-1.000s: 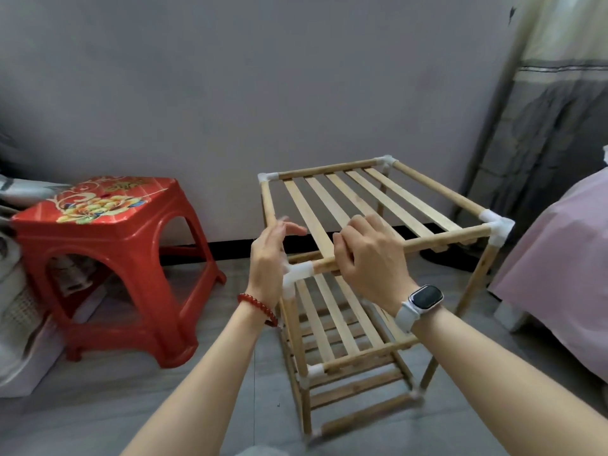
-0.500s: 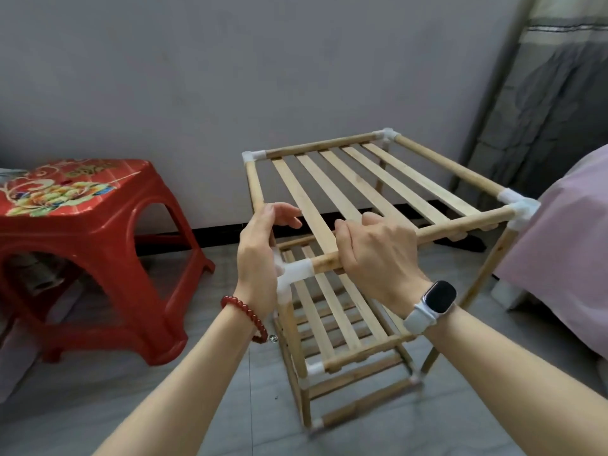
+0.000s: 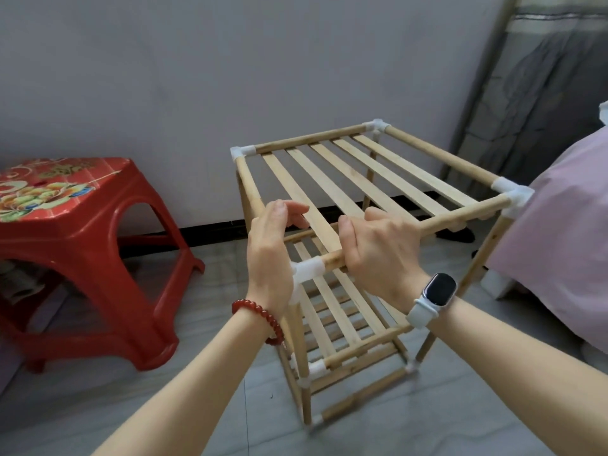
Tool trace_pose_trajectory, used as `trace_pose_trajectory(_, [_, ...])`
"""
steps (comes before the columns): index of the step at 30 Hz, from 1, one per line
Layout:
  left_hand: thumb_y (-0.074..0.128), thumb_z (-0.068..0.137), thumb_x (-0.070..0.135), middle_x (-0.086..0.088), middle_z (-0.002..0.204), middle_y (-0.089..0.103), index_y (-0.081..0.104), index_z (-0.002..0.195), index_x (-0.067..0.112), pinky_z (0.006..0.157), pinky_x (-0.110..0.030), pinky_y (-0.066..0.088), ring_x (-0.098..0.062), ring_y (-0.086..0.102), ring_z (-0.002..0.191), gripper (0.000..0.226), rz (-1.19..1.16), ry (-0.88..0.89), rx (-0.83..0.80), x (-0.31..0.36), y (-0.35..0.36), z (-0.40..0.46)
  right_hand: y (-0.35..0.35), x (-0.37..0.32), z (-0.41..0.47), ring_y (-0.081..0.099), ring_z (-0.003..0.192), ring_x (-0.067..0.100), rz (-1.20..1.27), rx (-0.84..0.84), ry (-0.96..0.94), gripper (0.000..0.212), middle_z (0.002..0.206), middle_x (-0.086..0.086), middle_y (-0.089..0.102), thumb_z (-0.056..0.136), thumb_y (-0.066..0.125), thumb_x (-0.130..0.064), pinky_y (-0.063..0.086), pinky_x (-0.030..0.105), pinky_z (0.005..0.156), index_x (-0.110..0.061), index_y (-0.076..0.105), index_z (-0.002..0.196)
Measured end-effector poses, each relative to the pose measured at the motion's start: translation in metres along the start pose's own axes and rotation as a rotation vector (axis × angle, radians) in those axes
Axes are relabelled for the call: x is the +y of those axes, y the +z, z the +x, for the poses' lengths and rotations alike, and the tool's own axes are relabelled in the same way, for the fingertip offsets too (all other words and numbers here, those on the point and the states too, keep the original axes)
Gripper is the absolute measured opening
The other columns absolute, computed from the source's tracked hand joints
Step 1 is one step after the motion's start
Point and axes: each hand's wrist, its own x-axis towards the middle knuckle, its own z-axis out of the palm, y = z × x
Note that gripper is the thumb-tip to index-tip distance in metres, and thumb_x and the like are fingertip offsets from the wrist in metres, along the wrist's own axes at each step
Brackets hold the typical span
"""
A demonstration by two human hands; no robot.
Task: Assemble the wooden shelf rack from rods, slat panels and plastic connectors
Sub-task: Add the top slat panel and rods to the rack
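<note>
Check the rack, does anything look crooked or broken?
Nothing stands out. The rack stands upright, top slats even, white connectors seated. The right hand grips the front rod; the left hand touches the corner.

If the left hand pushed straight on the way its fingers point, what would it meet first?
Probably the nearest slat of the rack's top panel: the left hand points right, across the left side rod. Depth is unclear.

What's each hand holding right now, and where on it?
Right hand grips the rack's front top rod beside the near-left connector. Left hand rests open against that corner, gripping nothing.
</note>
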Motion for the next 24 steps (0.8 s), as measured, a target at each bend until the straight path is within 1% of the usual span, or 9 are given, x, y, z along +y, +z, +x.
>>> trace_pose_trajectory(4, [0.037, 0.090, 0.029, 0.005, 0.098, 0.057, 0.060, 0.092, 0.019, 0.086, -0.014, 0.037, 0.006, 0.052, 0.092, 0.025, -0.036, -0.011, -0.011, -0.002, -0.007, 0.000, 0.000, 0.000, -0.003, 0.037, 0.043, 0.014, 0.000, -0.048, 0.002, 0.049, 0.045, -0.007, 0.035, 0.093, 0.028, -0.029, 0.018, 0.021, 0.045, -0.014, 0.054, 0.054])
trace_pose_trajectory(7, [0.040, 0.090, 0.036, 0.000, 0.124, 0.045, 0.053, 0.109, 0.026, 0.099, -0.026, 0.037, -0.006, 0.045, 0.113, 0.024, -0.063, -0.101, 0.096, -0.006, -0.010, -0.013, -0.009, 0.004, -0.008, 0.034, 0.046, 0.012, 0.047, -0.037, -0.012, 0.043, 0.051, -0.007, 0.036, 0.093, 0.032, -0.031, 0.025, 0.024, 0.045, -0.014, 0.052, 0.058])
trace_pose_trajectory(9, [0.041, 0.094, 0.039, -0.002, 0.131, 0.041, 0.043, 0.126, 0.023, 0.097, -0.029, 0.039, -0.013, 0.044, 0.118, 0.035, -0.075, -0.212, 0.085, -0.007, -0.009, -0.023, -0.016, 0.007, -0.010, 0.036, 0.051, 0.012, 0.087, -0.066, -0.040, 0.040, 0.055, -0.007, 0.039, 0.092, 0.033, -0.032, 0.029, 0.025, 0.049, -0.013, 0.054, 0.065])
trace_pose_trajectory(11, [0.042, 0.095, 0.043, -0.007, 0.125, 0.047, 0.036, 0.133, 0.019, 0.083, -0.032, 0.048, -0.021, 0.054, 0.107, 0.045, -0.142, -0.351, 0.026, -0.004, -0.007, -0.028, -0.023, 0.007, -0.009, 0.039, 0.058, 0.010, 0.114, -0.098, -0.069, 0.036, 0.060, -0.006, 0.046, 0.092, 0.033, -0.032, 0.032, 0.026, 0.054, -0.014, 0.057, 0.071])
trace_pose_trajectory(12, [0.043, 0.095, 0.040, -0.009, 0.116, 0.050, 0.037, 0.131, 0.016, 0.069, -0.030, 0.052, -0.022, 0.059, 0.092, 0.043, -0.166, -0.404, 0.011, -0.002, -0.006, -0.028, -0.025, 0.007, -0.009, 0.041, 0.063, 0.010, 0.122, -0.115, -0.082, 0.035, 0.065, -0.005, 0.051, 0.092, 0.033, -0.032, 0.034, 0.025, 0.058, -0.013, 0.059, 0.076])
trace_pose_trajectory(14, [0.046, 0.095, 0.027, -0.008, 0.091, 0.049, 0.043, 0.118, 0.010, 0.046, -0.025, 0.045, -0.016, 0.050, 0.061, 0.029, -0.076, -0.422, 0.018, 0.000, -0.007, -0.025, -0.028, 0.013, -0.006, 0.047, 0.073, 0.012, 0.114, -0.152, -0.066, 0.038, 0.078, -0.002, 0.058, 0.091, 0.030, -0.033, 0.039, 0.028, 0.066, -0.013, 0.061, 0.085])
trace_pose_trajectory(16, [0.044, 0.094, 0.017, -0.006, 0.075, 0.045, 0.046, 0.100, 0.008, 0.041, -0.025, 0.038, -0.014, 0.043, 0.051, 0.011, 0.015, -0.391, 0.042, 0.001, -0.009, -0.019, -0.035, 0.028, -0.006, 0.051, 0.083, 0.016, 0.049, -0.180, 0.032, 0.046, 0.090, 0.000, 0.059, 0.090, 0.023, -0.038, 0.038, 0.032, 0.074, -0.013, 0.063, 0.093])
trace_pose_trajectory(19, [0.044, 0.093, 0.015, -0.006, 0.069, 0.046, 0.050, 0.082, 0.011, 0.046, -0.026, 0.037, -0.017, 0.045, 0.051, 0.013, 0.121, -0.366, 0.117, 0.003, -0.022, -0.002, -0.049, 0.051, -0.015, 0.056, 0.091, 0.020, 0.038, -0.176, 0.152, 0.053, 0.096, 0.003, 0.063, 0.089, 0.021, -0.039, 0.033, 0.029, 0.082, -0.012, 0.065, 0.100])
trace_pose_trajectory(24, [0.049, 0.091, 0.024, -0.007, 0.092, 0.064, 0.063, 0.108, 0.012, 0.076, -0.034, 0.045, -0.026, 0.058, 0.085, 0.025, 0.331, -0.296, 0.383, -0.004, -0.049, 0.030, -0.051, 0.030, -0.022, 0.060, 0.107, 0.022, 0.243, -0.220, 0.064, 0.037, 0.110, 0.010, 0.067, 0.093, 0.039, -0.020, 0.043, 0.034, 0.098, -0.002, 0.062, 0.116])
